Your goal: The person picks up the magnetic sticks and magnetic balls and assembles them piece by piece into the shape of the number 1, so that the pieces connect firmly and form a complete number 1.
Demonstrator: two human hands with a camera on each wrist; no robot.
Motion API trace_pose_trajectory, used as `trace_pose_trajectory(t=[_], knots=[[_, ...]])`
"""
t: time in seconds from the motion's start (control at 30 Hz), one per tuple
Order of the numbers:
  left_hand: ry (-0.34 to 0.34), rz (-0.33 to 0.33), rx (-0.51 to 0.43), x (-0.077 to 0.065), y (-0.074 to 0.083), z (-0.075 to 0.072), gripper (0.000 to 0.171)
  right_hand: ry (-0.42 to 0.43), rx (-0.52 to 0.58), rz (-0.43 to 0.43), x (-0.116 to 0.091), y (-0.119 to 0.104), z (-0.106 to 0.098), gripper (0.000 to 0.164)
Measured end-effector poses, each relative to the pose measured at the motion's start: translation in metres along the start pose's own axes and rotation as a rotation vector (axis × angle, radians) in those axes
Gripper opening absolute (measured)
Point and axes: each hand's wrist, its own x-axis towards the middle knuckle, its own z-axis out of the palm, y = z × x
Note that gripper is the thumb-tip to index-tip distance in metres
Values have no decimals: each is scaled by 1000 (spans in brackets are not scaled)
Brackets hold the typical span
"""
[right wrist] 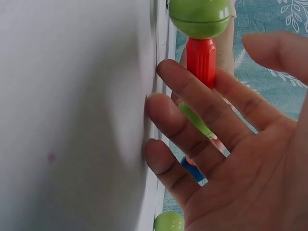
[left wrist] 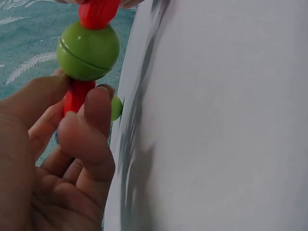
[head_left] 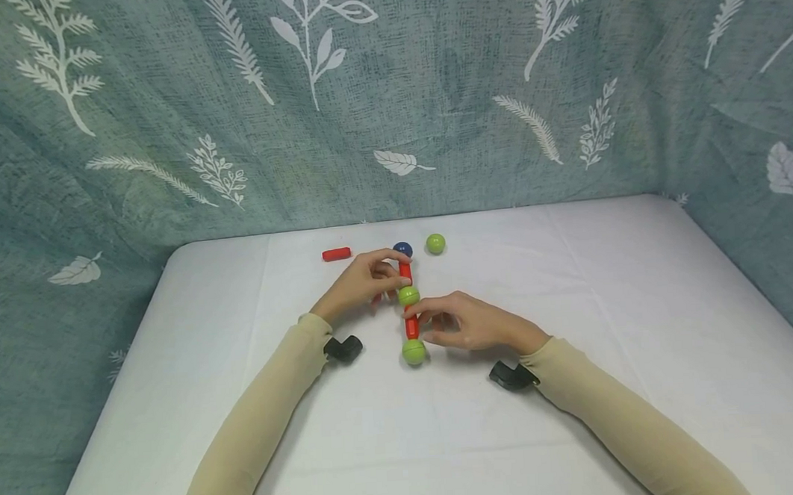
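A chain of balls and red sticks runs up the table's middle: a blue ball (head_left: 402, 249), a red stick (head_left: 406, 272), a green ball (head_left: 409, 296), a second red stick (head_left: 411, 327) and a nearer green ball (head_left: 414, 352). With thumb and fingers, my left hand (head_left: 370, 280) pinches the farther stick (left wrist: 79, 96). Beside the nearer stick (right wrist: 201, 60) is my right hand (head_left: 471, 320), its fingers extended against it; the thumb stands apart in the right wrist view. Under the left fingers, another red piece (head_left: 376, 299) shows partly; whether it joins the chain is unclear.
A loose red stick (head_left: 336, 254) lies toward the back, left of the chain. Right of the blue ball sits a separate green ball (head_left: 435, 243). The white-covered table (head_left: 353, 444) ends at a patterned green curtain (head_left: 458, 139). Black wrist cameras hang below both sleeves.
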Motion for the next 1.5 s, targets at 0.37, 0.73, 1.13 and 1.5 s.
trace_pose_trajectory(t=[0.37, 0.73, 1.13, 1.5], knots=[[-68, -69, 1, 1, 2, -3, 40, -12, 0, 41, 2, 1, 1, 43], [-100, -97, 9, 4, -5, -2, 36, -7, 33, 57, 2, 0, 3, 50], [-116, -107, 21, 6, 0, -1, 36, -13, 21, 65, 2, 2, 4, 50], [-125, -117, 114, 8, 1, -2, 32, -20, 7, 56, 4, -1, 5, 48]])
